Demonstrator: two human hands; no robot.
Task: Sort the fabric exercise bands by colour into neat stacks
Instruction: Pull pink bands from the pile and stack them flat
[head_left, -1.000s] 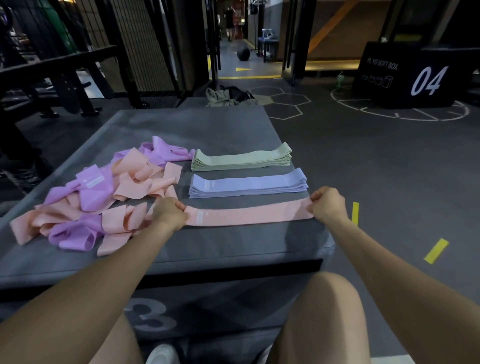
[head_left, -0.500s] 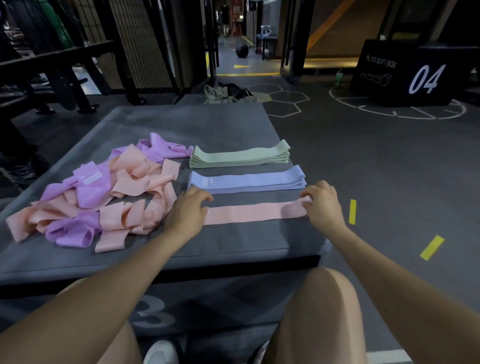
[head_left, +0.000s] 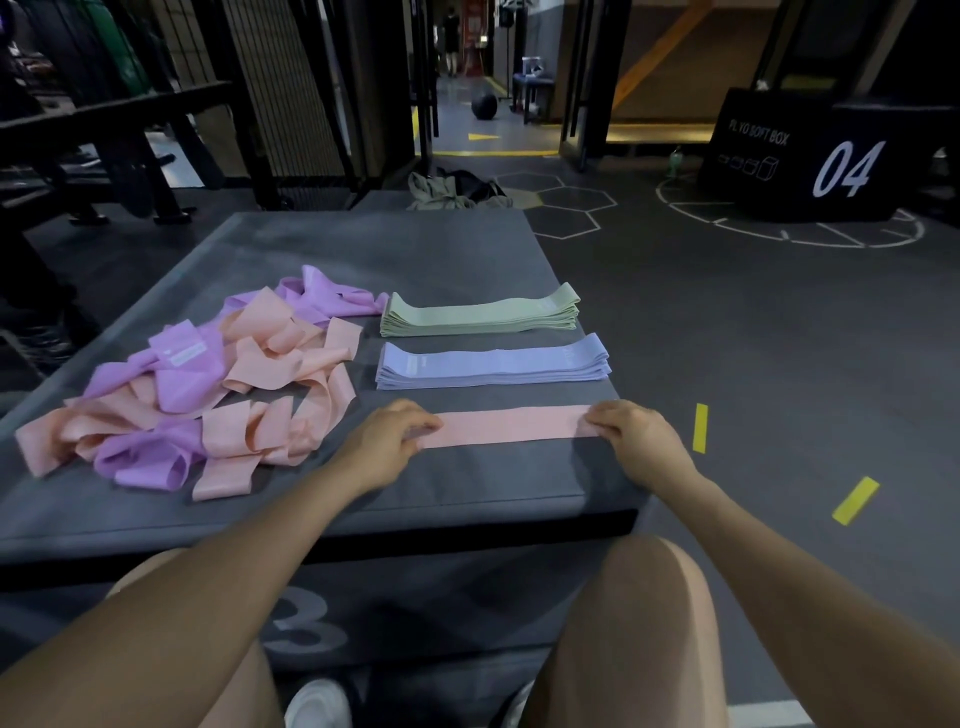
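A single peach-pink band (head_left: 509, 426) lies flat and straight on the grey plyo box top (head_left: 363, 244), near its front right. My left hand (head_left: 387, 441) presses on its left end and my right hand (head_left: 631, 436) presses on its right end, fingers laid over the fabric. Behind it sit a neat stack of pale blue bands (head_left: 493, 366) and, further back, a neat stack of green bands (head_left: 480, 314). To the left is a tangled pile of peach and purple bands (head_left: 208, 395).
The box's right edge runs just past the stacks, with grey gym floor and yellow tape marks (head_left: 700, 427) beyond. A black soft box marked 04 (head_left: 810, 161) stands at the far right. Bags (head_left: 452, 189) lie behind the box. My knees are below the front edge.
Both hands gripped the pink band's ends in fists, stretched taut, a second ago. They have since let go, and their fingers now lie over the ends of the band, which is flat on the box.
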